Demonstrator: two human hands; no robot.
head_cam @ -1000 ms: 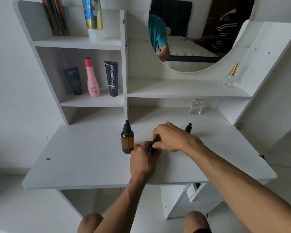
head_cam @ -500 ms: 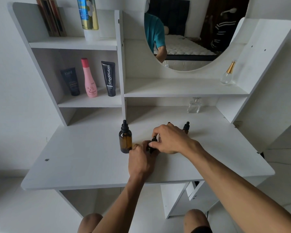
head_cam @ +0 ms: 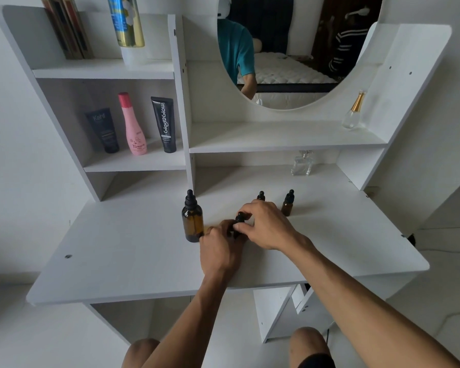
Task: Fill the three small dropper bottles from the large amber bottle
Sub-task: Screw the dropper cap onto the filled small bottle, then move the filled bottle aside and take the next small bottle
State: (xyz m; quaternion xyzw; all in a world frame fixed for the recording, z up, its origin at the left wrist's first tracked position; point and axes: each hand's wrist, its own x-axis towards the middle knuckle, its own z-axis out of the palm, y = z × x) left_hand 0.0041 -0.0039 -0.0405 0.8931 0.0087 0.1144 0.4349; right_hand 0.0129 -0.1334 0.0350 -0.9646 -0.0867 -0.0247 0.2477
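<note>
On desk (head_cam: 117,248) | small dropper bottle (head_cam: 240,218) between hands | left hand (head_cam: 219,251) grips body | right hand (head_cam: 267,225) pinches cap

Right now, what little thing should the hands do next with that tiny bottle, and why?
Probably twist the dropper cap off. The left hand grips the small dropper bottle on the desk while the right hand pinches its black cap. It can't be filled while capped, and the large amber bottle stands capped beside it.
</note>
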